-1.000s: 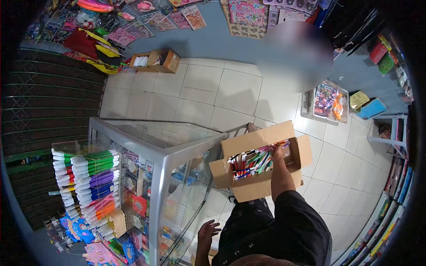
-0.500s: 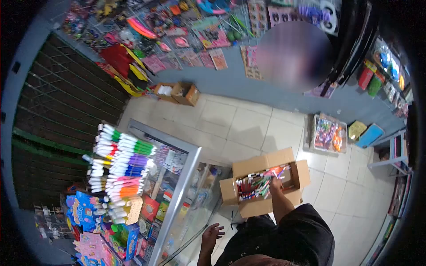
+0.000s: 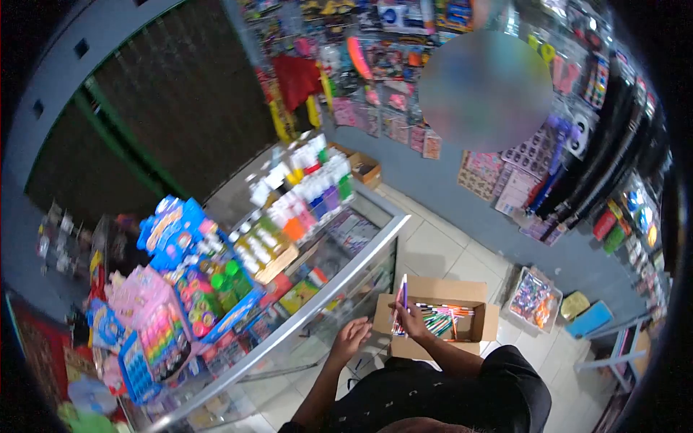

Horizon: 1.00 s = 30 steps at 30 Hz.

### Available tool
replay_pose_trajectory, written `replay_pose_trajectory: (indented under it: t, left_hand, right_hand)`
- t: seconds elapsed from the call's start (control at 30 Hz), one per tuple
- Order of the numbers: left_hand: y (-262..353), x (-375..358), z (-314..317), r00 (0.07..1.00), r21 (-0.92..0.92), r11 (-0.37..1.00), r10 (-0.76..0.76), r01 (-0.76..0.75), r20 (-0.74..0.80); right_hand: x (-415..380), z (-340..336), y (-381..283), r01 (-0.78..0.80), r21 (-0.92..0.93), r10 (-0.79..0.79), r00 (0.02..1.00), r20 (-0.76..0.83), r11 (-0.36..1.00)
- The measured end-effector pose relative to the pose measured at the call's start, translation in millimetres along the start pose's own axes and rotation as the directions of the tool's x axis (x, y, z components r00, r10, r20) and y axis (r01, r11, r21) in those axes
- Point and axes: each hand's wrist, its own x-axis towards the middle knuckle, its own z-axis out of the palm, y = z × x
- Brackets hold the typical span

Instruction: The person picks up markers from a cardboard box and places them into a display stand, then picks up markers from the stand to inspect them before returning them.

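My right hand [image 3: 411, 322] grips a few slim pens [image 3: 404, 292], purple and pinkish-white, upright over the left part of an open cardboard box [image 3: 432, 290]. Many thin pens or markers [image 3: 444, 317] in several colours lie loose inside the box. My left hand [image 3: 351, 338] hovers to the left of the box, beside the glass counter, with its fingers partly spread and nothing visible in them.
On the left stands a glass display counter [image 3: 339, 278] with a metal edge, topped by rows of white-capped bottles [image 3: 310, 198] and toy packs [image 3: 173, 234]. A tub of colourful packets [image 3: 532, 299] sits on the floor near a stool [image 3: 617, 353]. Hanging goods cover the wall.
My right hand has come up out of the box with pens and moved left. My left hand has risen toward the box. The view has turned toward the counter.
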Motion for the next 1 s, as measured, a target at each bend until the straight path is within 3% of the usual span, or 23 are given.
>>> replay_pose_trajectory:
  t: [0.07, 0.13, 0.2, 0.27, 0.33, 0.4, 0.47, 0.5, 0.63, 0.7, 0.8, 0.83, 0.93, 1.0]
  left_hand:
    - [14.9, -9.8, -4.7, 0.998, 0.072, 0.996, 0.057, -0.054, -0.031]
    - [41.8, -20.0, -8.9, 0.993, 0.238, 0.968, 0.101, -0.085, -0.055]
    - [54.4, -19.6, -18.6, 0.943, 0.055, 0.945, 0.314, -0.322, 0.113]
    - [65.1, -35.2, -25.5, 0.934, -0.002, 0.934, 0.357, -0.357, -0.014]
    - [102.4, -58.7, -27.9, 0.909, 0.012, 0.911, 0.413, -0.413, -0.049]
    - [98.8, -59.3, -41.5, 0.884, -0.073, 0.884, 0.453, -0.463, -0.118]
    - [106.4, -72.1, -51.8, 0.874, -0.014, 0.881, 0.466, -0.472, -0.136]
    - [108.0, -77.3, -53.7, 0.871, -0.049, 0.877, 0.467, -0.478, -0.155]
    - [119.2, -96.8, -66.3, 0.870, -0.176, 0.858, 0.446, -0.483, -0.209]
    - [125.1, -105.8, -75.6, 0.868, -0.271, 0.827, 0.442, -0.493, -0.227]
    - [126.6, -113.8, -81.9, 0.832, -0.232, 0.821, 0.428, -0.521, -0.354]
    - [118.9, -112.8, -90.9, 0.868, -0.220, 0.853, 0.408, -0.473, -0.283]
    - [111.5, -115.5, -90.0, 0.871, -0.129, 0.873, 0.435, -0.470, -0.231]
    - [108.4, -116.4, -89.8, 0.860, -0.122, 0.866, 0.448, -0.485, -0.244]
  right_hand:
    - [-8.9, 24.0, -27.1, 0.050, 0.141, -0.066, 0.992, 0.107, 0.989]
    - [-19.7, 46.7, -78.5, 0.076, 0.137, -0.111, 0.957, 0.269, 0.988]
    - [-28.2, 70.0, -111.0, 0.144, 0.152, -0.192, 0.905, 0.379, 0.978]
    - [-34.5, 90.2, -137.6, 0.097, 0.152, -0.160, 0.863, 0.480, 0.983]
    - [-32.1, 110.1, -148.1, 0.110, 0.242, -0.217, 0.851, 0.478, 0.964]
    - [-32.1, 126.8, -166.3, 0.159, 0.273, -0.288, 0.791, 0.540, 0.949]
    - [-42.8, 138.9, -185.8, 0.153, 0.156, -0.215, 0.795, 0.568, 0.976]
    - [-45.2, 145.2, -186.8, 0.162, 0.204, -0.252, 0.773, 0.582, 0.966]
    - [-59.6, 163.1, -200.2, -0.049, 0.166, -0.079, 0.725, 0.684, 0.985]
    - [-56.0, 171.3, -189.1, 0.041, 0.125, -0.117, 0.710, 0.694, 0.991]
    - [-57.3, 172.5, -190.9, 0.260, -0.049, -0.141, 0.660, 0.738, 0.964]
    - [-58.2, 172.4, -195.1, 0.348, -0.120, -0.142, 0.641, 0.754, 0.930]
    - [-50.4, 178.5, -182.1, 0.352, -0.253, 0.005, 0.576, 0.817, 0.901]
    - [-48.7, 180.2, -185.3, 0.357, -0.228, 0.005, 0.529, 0.849, 0.906]
